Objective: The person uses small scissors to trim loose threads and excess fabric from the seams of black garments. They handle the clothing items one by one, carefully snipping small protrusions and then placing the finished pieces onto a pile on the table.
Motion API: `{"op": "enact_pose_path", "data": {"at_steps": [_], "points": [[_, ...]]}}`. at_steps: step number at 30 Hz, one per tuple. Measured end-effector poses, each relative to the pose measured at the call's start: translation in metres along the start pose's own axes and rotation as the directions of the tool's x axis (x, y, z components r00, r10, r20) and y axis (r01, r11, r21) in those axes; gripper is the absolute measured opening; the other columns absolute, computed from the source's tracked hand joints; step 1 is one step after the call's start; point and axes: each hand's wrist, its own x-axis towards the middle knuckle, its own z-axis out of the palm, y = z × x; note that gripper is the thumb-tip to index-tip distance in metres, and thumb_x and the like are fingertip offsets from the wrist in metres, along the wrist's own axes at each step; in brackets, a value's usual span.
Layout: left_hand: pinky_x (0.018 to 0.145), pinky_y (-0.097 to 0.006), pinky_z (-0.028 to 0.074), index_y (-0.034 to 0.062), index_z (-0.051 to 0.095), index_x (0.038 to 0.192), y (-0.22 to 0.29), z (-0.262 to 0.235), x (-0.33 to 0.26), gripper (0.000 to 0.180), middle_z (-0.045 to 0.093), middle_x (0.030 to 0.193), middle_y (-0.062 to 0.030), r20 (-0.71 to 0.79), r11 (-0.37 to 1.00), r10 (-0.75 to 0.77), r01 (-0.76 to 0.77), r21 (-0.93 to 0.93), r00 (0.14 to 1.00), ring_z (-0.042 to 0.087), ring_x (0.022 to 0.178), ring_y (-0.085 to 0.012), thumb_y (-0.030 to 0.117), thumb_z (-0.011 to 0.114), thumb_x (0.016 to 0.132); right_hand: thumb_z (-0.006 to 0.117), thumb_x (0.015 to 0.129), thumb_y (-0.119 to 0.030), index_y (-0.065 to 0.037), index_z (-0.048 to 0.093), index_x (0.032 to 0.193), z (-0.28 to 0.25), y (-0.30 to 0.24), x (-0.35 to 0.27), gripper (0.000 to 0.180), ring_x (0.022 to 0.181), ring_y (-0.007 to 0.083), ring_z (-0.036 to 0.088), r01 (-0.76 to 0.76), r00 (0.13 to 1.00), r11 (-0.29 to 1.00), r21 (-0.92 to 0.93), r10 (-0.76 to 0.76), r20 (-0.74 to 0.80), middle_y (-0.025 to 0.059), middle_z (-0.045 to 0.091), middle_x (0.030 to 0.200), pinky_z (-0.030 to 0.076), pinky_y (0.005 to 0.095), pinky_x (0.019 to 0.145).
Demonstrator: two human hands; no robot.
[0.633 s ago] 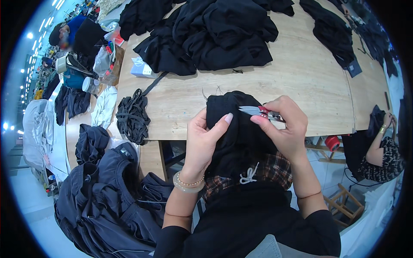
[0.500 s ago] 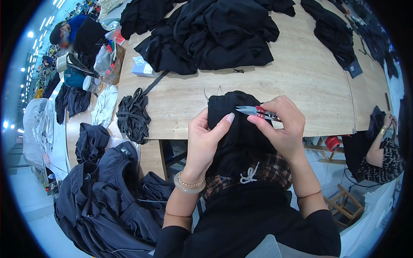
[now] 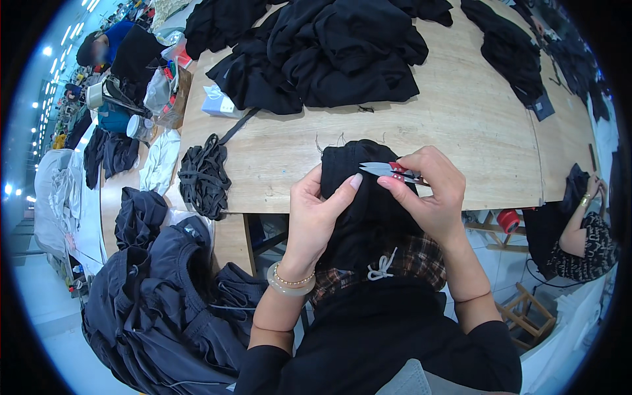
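A black garment (image 3: pixel 361 197) hangs from the wooden table's (image 3: pixel 461 131) front edge down into my lap. My left hand (image 3: pixel 315 217) grips its left side, thumb stretched across the cloth. My right hand (image 3: pixel 428 191) holds small thread snips (image 3: pixel 385 170) with red grips, their metal blades pointing left over the top of the garment. Loose thread ends stick up from the cloth's upper edge. A plaid lining with a white drawstring bow (image 3: pixel 382 266) shows below my hands.
A large heap of black garments (image 3: pixel 329 52) lies at the table's far side, another dark pile (image 3: pixel 513 46) at the right. A bundle of black cords (image 3: pixel 203 176) sits at the table's left edge. Dark blue clothing (image 3: pixel 158 296) is piled at my lower left. Another person (image 3: pixel 579 230) sits at right.
Nearly the same. My right hand with the snips has shifted very slightly over the garment; the left hand keeps its grip.
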Motion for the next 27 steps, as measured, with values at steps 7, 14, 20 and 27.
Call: {"op": "enact_pose_path", "data": {"at_steps": [7,14,20,27], "points": [[0.085,-0.024,0.054,-0.0046,0.067,0.116,0.0,0.001,0.0,0.023,0.072,0.106,-0.0076,0.01,1.0,-0.016,0.016,0.01,1.0,0.066,0.094,-0.009,0.002,0.067,0.094,0.086,0.073,-0.015,-0.003,0.066,0.082,0.001,0.001,0.0,0.025,0.063,0.0207,0.059,0.0,1.0,1.0,-0.002,0.0,0.014,0.0061,0.062,0.072,0.045,0.0303,0.055],[0.082,-0.023,0.051,-0.0057,0.067,0.113,-0.007,-0.01,0.005,0.022,0.071,0.102,-0.0032,0.138,0.96,0.012,-0.05,0.275,0.99,0.061,0.091,-0.0052,0.003,0.068,0.093,0.084,0.081,-0.017,-0.001,0.065,0.098,-0.006,0.014,0.001,0.03,0.075,0.005,0.056,-0.509,0.847,0.69,0.514,0.507,0.159,0.0012,0.066,0.085,0.041,0.0229,0.06],[0.081,-0.023,0.05,-0.0043,0.068,0.11,-0.018,-0.014,0.003,0.021,0.071,0.097,-0.0016,0.154,0.92,-0.051,-0.014,0.393,0.987,0.06,0.089,-0.0049,0.003,0.07,0.09,0.077,0.083,-0.001,0.002,0.069,0.105,0.02,0.004,-0.009,0.023,0.08,0.0049,0.059,-0.426,0.904,0.797,0.427,0.358,0.234,0.0024,0.069,0.092,0.048,0.024,0.07],[0.076,-0.022,0.049,-0.0051,0.068,0.102,-0.026,-0.025,0.002,0.02,0.07,0.092,-0.0015,0.097,0.914,-0.035,-0.007,0.405,0.995,0.058,0.085,-0.0049,0.007,0.075,0.089,0.072,0.09,-0.009,-0.002,0.073,0.09,0.011,0.029,-0.002,0.006,0.07,0.0024,0.053,-0.5,0.803,0.673,0.544,0.596,0.001,-0.004,0.064,0.076,0.039,0.0193,0.061]]}}
